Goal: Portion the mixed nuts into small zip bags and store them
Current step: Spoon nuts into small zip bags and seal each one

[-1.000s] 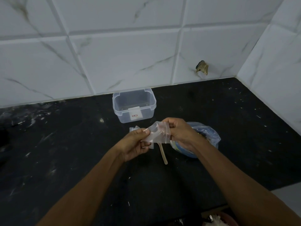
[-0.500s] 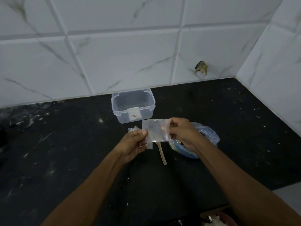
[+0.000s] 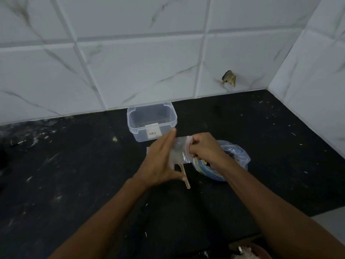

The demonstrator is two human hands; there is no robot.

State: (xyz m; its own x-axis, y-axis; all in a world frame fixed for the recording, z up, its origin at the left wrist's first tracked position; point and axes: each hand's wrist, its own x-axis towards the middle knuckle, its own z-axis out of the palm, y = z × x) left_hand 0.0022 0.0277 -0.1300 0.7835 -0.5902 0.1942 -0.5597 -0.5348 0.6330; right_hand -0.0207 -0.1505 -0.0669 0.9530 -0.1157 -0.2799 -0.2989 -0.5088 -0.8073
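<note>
Working over a dark, speckled countertop, a person readies a small zip bag for a portion of mixed nuts, holding it in the air just above the work surface. The left hand is spread, fingers straight and laid flat against the bag's face, while the right hand curls round its right edge and pinches the plastic there; whether the zip strip is already parted cannot be told through the clear film. Done well, this step calls for the flat hand to steady the bag while the pinching fingers peel one lip away from the other, opening the mouth fully before anything is scooped. Just beneath the bag lies a wooden stick, possibly a spoon handle, its far end hidden behind the hands. Beside it, under the right wrist, sits a blue bowl wrapped in a thin plastic bag, presumably holding the nuts. Farther back, near the marbled tile wall, an open clear storage container stands, with no bags in it yet.
</note>
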